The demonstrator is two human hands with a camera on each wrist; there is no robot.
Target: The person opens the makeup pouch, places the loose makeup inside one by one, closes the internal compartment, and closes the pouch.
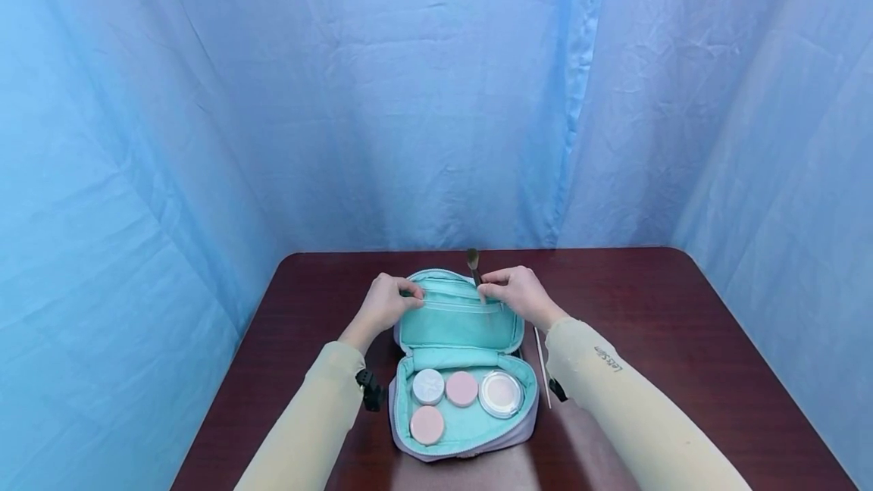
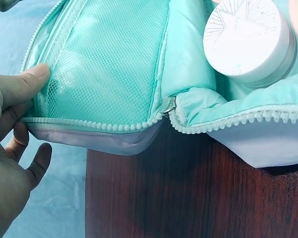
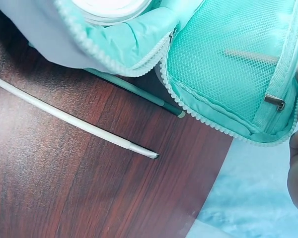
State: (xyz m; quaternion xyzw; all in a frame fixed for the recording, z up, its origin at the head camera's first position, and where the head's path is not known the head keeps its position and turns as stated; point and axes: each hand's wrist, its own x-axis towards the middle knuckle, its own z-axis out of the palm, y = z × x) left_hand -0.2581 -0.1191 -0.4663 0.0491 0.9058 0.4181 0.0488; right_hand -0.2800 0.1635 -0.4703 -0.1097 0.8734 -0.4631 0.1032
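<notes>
A zippered makeup bag with a mint lining lies unfolded, its lid leaning back. My left hand pinches the lid's left side at the mesh pocket, thumb on the pocket's edge in the left wrist view. Between thumb and fingers my right hand grips a makeup brush, bristles up. Its pale handle shows through the mesh in the right wrist view, inside the pocket. The bag's base holds a white jar, two pink-lidded jars and a round compact.
Right of the bag, a slim white-handled brush lies on the dark wooden table. A greenish pen-like stick lies close against the bag, partly under it. Blue curtains hang behind and at both sides.
</notes>
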